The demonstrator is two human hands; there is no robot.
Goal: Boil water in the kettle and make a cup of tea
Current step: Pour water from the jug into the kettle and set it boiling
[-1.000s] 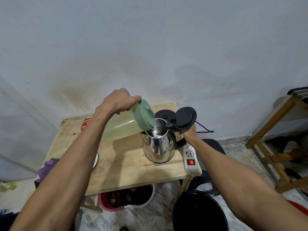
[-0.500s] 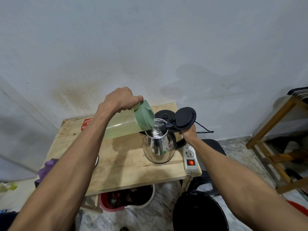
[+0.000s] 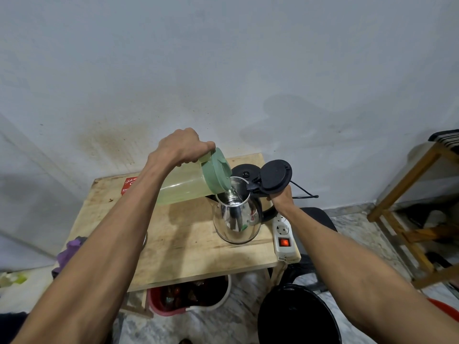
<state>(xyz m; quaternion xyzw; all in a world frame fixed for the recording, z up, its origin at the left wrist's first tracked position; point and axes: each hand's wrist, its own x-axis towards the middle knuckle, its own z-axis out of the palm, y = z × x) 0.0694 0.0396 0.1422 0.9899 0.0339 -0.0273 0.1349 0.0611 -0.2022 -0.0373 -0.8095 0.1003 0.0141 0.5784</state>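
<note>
A steel kettle stands on the small wooden table, its black lid flipped up. My right hand grips the kettle's black handle at its right side. My left hand holds a pale green jug with a darker green lid, tipped so its spout is over the kettle's mouth. A thin stream of water runs from the jug into the kettle. The kettle's black base lies behind it.
A white power strip with a lit red switch lies at the table's right edge. A red packet sits at the back left. Purple cloth hangs left. A black bin and a red tub stand below; a wooden rack is right.
My left hand has lifted the jug's back end, so the jug tilts steeper. Water now runs into the kettle. My right hand and the kettle stay in place.
</note>
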